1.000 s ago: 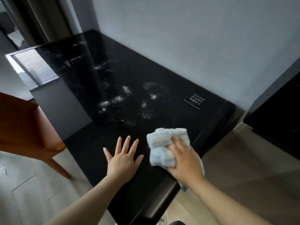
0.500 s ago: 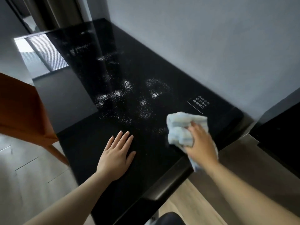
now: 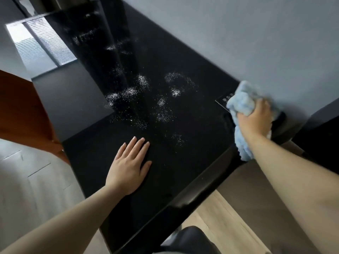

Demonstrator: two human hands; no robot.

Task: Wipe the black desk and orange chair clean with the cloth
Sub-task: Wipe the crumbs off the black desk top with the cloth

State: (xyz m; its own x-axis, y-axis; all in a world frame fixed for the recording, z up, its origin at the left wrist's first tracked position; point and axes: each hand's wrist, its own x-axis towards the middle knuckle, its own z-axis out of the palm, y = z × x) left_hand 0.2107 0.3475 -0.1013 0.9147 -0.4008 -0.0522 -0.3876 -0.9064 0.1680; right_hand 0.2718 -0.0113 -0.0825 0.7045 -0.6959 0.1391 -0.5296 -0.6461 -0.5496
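Biggest risk I can see: the white powder [image 3: 146, 99] is scattered across the middle of the frame, and the cloth [image 3: 242, 105] sits way over at the right edge against the wall [image 3: 238, 33]. Sweep it back fast toward the near edge and that stuff probably just goes onto the floor [image 3: 27, 180] instead of into the cloth. There's also a loose tail of cloth hanging below the wrist over the desk [image 3: 183, 171] edge, so it could drag grit off with it. And the cloth is partly covering a little label [image 3: 222, 102], might snag a corner if that's a sticker, can't tell.

Grip wise: right hand [image 3: 254, 121] is closed tight around the bunched cloth, fingers curled in, pressing it down in the desk's far right corner. Left hand [image 3: 128, 167] is flat and open, fingers nearly together, palm down on the desk at lower center, holding nothing, looks like bracing.

Chair [image 3: 22, 110] is the orange bit at the left edge, well apart from both hands, not touched yet
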